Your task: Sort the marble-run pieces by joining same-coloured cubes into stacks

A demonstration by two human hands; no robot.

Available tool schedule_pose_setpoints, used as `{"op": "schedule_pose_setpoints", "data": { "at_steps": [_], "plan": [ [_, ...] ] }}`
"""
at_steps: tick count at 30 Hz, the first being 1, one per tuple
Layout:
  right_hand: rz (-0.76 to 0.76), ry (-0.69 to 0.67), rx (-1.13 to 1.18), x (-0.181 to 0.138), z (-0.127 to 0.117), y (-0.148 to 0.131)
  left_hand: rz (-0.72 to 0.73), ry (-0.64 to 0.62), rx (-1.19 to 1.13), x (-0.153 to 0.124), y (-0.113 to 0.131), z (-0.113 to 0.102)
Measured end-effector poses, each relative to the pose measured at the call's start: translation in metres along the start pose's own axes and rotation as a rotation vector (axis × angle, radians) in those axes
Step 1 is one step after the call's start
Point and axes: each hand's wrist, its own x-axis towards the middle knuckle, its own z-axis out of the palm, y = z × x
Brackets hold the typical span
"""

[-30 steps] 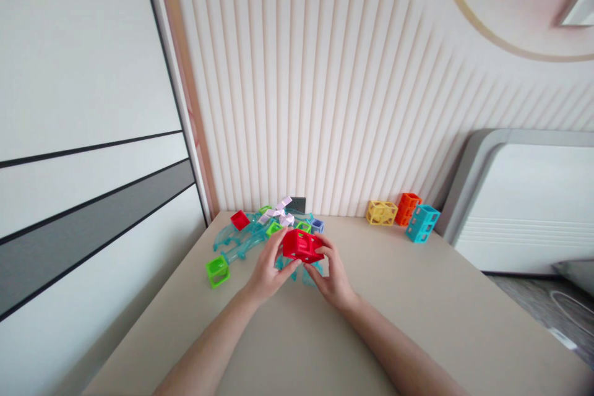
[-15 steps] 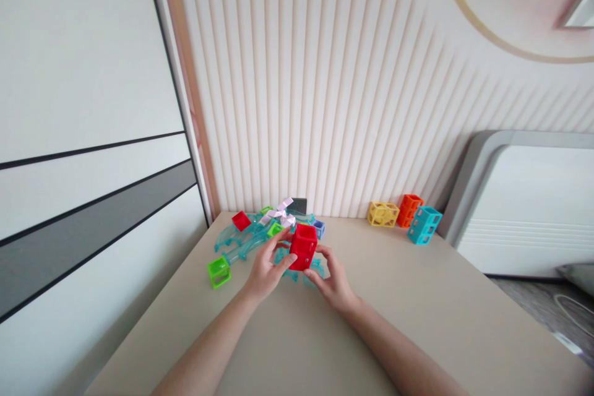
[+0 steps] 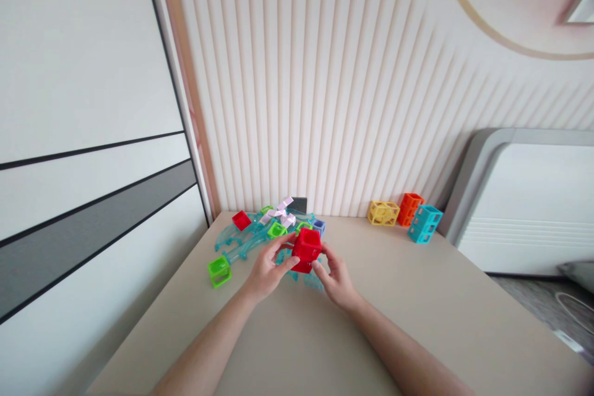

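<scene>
Red block (image 3: 307,249) is held between left grip (image 3: 266,270) and right grip (image 3: 338,277), both clamped on its sides

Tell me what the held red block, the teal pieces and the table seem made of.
Held red block: probably moulded plastic, slightly glossy; its colour is even and its sides have openings.
Teal pieces: likely tinted clear plastic, shiny; they look see-through.
Table: smooth, fairly matte, perhaps laminate or painted board; evenly beige, no visible grain.
</scene>
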Motion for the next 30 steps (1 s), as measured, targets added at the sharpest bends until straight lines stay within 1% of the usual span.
{"op": "schedule_pose_setpoints", "data": {
  "at_steps": [8, 13, 16, 18, 20, 22, 23, 24, 25, 26, 28, 30],
  "plan": [
    [-0.037, 0.017, 0.001, -0.002, 0.002, -0.002, 0.0, -0.009, -0.008, 0.001, 0.004, -0.001],
    [-0.086, 0.038, -0.037, 0.001, -0.003, -0.007, -0.005, -0.019, -0.011, -0.003, 0.009, 0.004],
    [-0.129, 0.081, -0.049, 0.001, -0.003, -0.01, 0.024, -0.02, 0.012, -0.002, 0.014, 0.006],
    [-0.143, 0.137, -0.054, 0.001, -0.002, -0.012, 0.072, -0.022, 0.057, 0.005, 0.019, -0.001],
    [-0.151, 0.176, -0.057, 0.0, -0.002, -0.013, 0.121, 0.029, 0.13, 0.021, 0.021, -0.019],
    [-0.154, 0.184, -0.055, 0.0, -0.002, -0.015, 0.151, 0.195, 0.28, 0.043, 0.017, -0.048],
    [-0.152, 0.178, -0.051, 0.0, -0.002, -0.016, 0.151, 0.273, 0.397, 0.055, 0.013, -0.066],
    [-0.149, 0.168, -0.048, 0.0, -0.002, -0.017, 0.123, 0.311, 0.545, 0.067, 0.006, -0.084],
    [-0.145, 0.157, -0.044, -0.001, -0.002, -0.018, 0.062, 0.32, 0.705, 0.077, -0.001, -0.102],
    [-0.141, 0.144, -0.04, -0.001, -0.002, -0.02, -0.032, 0.299, 0.851, 0.086, -0.009, -0.119],
    [-0.143, 0.116, -0.034, -0.001, -0.002, -0.022, -0.137, 0.264, 0.919, 0.097, -0.025, -0.146],
    [-0.152, 0.088, -0.032, -0.002, -0.001, -0.024, -0.23, 0.213, 0.957, 0.101, -0.039, -0.163]
  ]
}}
